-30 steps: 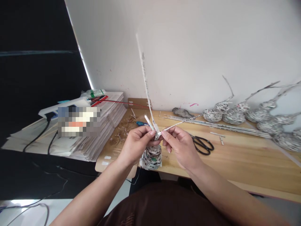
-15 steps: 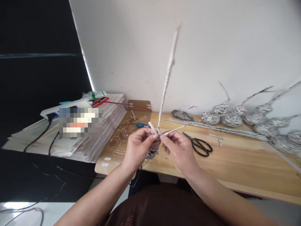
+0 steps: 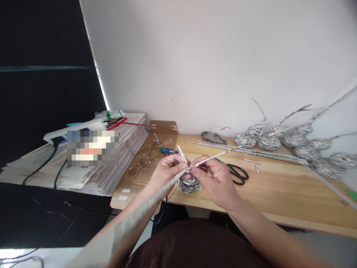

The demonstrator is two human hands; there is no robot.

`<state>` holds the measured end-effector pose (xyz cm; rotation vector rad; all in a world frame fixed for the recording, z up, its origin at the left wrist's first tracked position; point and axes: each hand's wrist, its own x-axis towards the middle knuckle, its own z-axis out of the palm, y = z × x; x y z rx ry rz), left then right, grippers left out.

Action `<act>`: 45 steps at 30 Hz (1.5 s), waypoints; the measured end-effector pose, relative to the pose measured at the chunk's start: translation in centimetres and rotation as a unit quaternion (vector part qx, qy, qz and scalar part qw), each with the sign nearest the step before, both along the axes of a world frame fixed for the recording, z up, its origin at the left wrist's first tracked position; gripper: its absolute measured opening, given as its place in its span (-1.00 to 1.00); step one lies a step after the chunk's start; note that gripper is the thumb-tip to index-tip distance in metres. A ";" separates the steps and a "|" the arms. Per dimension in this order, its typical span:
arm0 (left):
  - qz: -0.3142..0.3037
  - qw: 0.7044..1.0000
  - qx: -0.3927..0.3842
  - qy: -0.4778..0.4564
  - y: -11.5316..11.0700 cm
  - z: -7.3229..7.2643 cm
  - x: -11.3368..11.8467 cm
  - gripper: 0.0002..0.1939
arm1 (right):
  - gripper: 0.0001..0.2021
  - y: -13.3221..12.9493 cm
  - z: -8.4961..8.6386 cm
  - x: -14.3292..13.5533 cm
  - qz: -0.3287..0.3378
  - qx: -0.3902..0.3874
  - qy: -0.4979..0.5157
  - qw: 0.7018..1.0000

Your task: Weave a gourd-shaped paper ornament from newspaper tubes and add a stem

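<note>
A small rounded piece woven from rolled newspaper (image 3: 189,185) hangs just below my fingertips. My left hand (image 3: 166,173) is closed in a pinch at its top, where the paper strips meet; a short white paper stub (image 3: 182,152) sticks up there. My right hand (image 3: 214,180) pinches the paper tubes at the same spot, thumb close to the left thumb. One rolled paper tube (image 3: 217,155) points out to the right. A longer paper tube (image 3: 150,201) runs toward me over my left forearm, blurred near the camera. Fingers partly hide the crossing.
Black-handled scissors (image 3: 238,174) lie right of my hands. Behind are long paper rods (image 3: 267,153), a grey cloth lump (image 3: 214,138) and a blue glue gun (image 3: 168,151). Several woven paper gourds (image 3: 269,141) line the wall. Left stand a paper stack (image 3: 125,149) and littered cardboard (image 3: 134,182).
The long paper tube that stood upright has swung down toward me, across my left forearm. More of the woven piece shows below my hands, which remain together.
</note>
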<state>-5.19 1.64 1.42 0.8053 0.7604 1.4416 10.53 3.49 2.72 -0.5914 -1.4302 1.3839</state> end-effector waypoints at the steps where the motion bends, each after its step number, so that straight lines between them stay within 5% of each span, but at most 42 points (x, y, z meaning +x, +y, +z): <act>1: -0.008 1.000 0.005 -0.004 0.1 -0.1 0.0 -0.66 | -0.92 0.0 0.1 0.1 0.007 -0.010 0.001 1.000; 6: -0.020 0.999 0.005 -0.026 0.3 -0.4 0.7 -0.62 | -0.85 0.1 0.1 0.2 0.027 -0.059 0.025 0.998; 18: 0.083 0.996 0.035 0.016 0.3 -1.0 2.7 -0.76 | -0.81 1.4 -1.0 0.2 -0.090 -0.021 -0.006 0.996; 38: 0.115 0.993 -0.032 0.001 -0.1 -0.9 3.7 -0.67 | -0.90 1.7 -0.6 1.7 -0.043 -0.002 -0.060 0.997; 45: 0.125 0.992 -0.009 0.028 0.2 -1.4 3.9 -0.70 | -0.87 1.0 -0.7 1.4 -0.100 0.027 -0.096 0.990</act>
